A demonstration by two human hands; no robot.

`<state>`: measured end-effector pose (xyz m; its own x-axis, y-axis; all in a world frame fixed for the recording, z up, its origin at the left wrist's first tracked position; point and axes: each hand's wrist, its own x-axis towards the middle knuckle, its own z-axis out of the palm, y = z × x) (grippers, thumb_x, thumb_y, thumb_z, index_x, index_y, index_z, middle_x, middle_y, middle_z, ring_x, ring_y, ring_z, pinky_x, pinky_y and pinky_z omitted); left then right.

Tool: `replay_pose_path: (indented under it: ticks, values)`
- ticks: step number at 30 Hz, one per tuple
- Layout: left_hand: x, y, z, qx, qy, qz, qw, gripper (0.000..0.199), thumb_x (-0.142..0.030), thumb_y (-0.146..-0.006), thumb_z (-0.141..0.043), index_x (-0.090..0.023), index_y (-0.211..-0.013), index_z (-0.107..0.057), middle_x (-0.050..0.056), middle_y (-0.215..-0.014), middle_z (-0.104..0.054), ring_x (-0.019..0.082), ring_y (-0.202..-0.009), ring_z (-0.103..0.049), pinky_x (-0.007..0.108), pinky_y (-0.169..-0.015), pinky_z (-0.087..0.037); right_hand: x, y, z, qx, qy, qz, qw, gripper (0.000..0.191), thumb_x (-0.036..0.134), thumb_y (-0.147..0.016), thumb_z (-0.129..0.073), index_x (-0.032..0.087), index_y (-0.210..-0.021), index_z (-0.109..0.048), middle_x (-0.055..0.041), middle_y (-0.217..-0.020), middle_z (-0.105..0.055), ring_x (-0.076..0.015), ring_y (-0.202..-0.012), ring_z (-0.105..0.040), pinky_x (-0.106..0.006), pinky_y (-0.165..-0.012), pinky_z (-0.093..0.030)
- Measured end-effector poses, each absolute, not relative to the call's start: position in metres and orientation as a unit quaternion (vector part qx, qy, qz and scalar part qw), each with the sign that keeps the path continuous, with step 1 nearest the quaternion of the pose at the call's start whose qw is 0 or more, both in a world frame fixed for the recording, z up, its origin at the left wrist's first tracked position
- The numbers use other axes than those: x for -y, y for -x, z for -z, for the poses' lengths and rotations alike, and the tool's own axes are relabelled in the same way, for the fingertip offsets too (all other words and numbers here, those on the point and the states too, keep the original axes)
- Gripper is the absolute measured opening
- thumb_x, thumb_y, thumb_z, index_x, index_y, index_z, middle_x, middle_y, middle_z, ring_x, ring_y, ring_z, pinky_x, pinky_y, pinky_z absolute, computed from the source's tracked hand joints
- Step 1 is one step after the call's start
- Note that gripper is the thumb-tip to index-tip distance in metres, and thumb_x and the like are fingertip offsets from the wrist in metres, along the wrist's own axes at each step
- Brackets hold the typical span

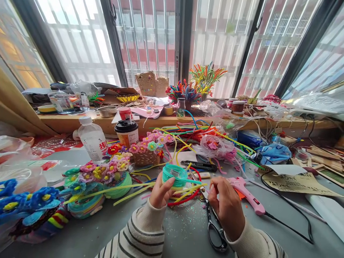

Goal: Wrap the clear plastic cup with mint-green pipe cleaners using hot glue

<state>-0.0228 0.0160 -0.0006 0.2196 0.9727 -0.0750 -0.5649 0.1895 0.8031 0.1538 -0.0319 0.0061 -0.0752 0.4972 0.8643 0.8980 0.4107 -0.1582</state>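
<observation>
My left hand [161, 193] grips a small round container wrapped in teal pipe cleaner [175, 172], with a barcode label on its side. A loose teal end sticks out to the right. Yellow pipe cleaners [129, 188] and a red pipe cleaner [185, 201] lie around and below it. My right hand [227, 206] is closed with the fingers curled together, a little right of the container; whatever is between the fingertips is hidden. Black-handled scissors [215, 233] lie under and beside my right hand. Just behind that hand is a pink glue gun [248, 195].
Pipe-cleaner flower baskets [118, 179] crowd the left, with a water bottle [92, 139] and a lidded paper cup [127, 132] behind. A black utility knife [199, 165] lies beyond the container. The glue gun's cord [288, 227] loops across the right. Glitter specks the grey table [185, 236].
</observation>
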Motion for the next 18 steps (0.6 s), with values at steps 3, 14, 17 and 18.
replay_pose_path:
  ticks: [3,14,17,18]
  values:
    - [-0.019,0.023,-0.005,-0.308,-0.333,-0.536,0.712,0.056,-0.026,-0.059,-0.072,-0.016,-0.110,-0.050,0.004,-0.089,-0.068,0.023,-0.086,-0.064,0.033,-0.078,-0.051,0.031,-0.158,-0.008,0.694,0.514,0.211,0.458,0.013,0.013,-0.081,-0.033,0.020,-0.074,-0.041,0.0017,-0.059,-0.048,-0.0113,-0.053,-0.049,-0.021,-0.050,-0.041]
    - [-0.042,0.010,-0.022,-0.276,-0.243,-0.481,0.796,0.053,-0.028,-0.071,-0.055,-0.006,-0.117,-0.045,0.012,-0.096,-0.068,0.024,-0.093,-0.063,0.037,-0.093,-0.042,0.017,-0.243,-0.004,0.582,0.750,0.129,0.286,0.046,0.061,-0.077,-0.039,0.020,-0.058,-0.046,-0.0048,-0.053,-0.053,-0.0197,-0.049,-0.052,-0.029,-0.046,-0.034]
    - [-0.039,0.013,-0.018,-0.253,-0.222,-0.474,0.814,0.059,-0.030,-0.071,-0.054,-0.007,-0.123,-0.039,0.012,-0.098,-0.067,0.024,-0.095,-0.062,0.036,-0.095,-0.041,0.018,-0.264,0.012,0.561,0.791,0.105,0.222,0.051,0.069,-0.062,-0.050,0.022,-0.045,-0.043,-0.0070,-0.045,-0.049,-0.0237,-0.049,-0.052,-0.032,-0.047,-0.034]
    - [-0.038,0.014,-0.016,-0.248,-0.221,-0.469,0.819,0.061,-0.031,-0.072,-0.054,-0.007,-0.125,-0.037,0.012,-0.099,-0.066,0.023,-0.096,-0.062,0.036,-0.095,-0.040,0.018,-0.268,0.018,0.557,0.798,0.097,0.209,0.050,0.069,-0.059,-0.053,0.022,-0.043,-0.044,-0.0064,-0.043,-0.048,-0.0235,-0.048,-0.052,-0.032,-0.047,-0.034]
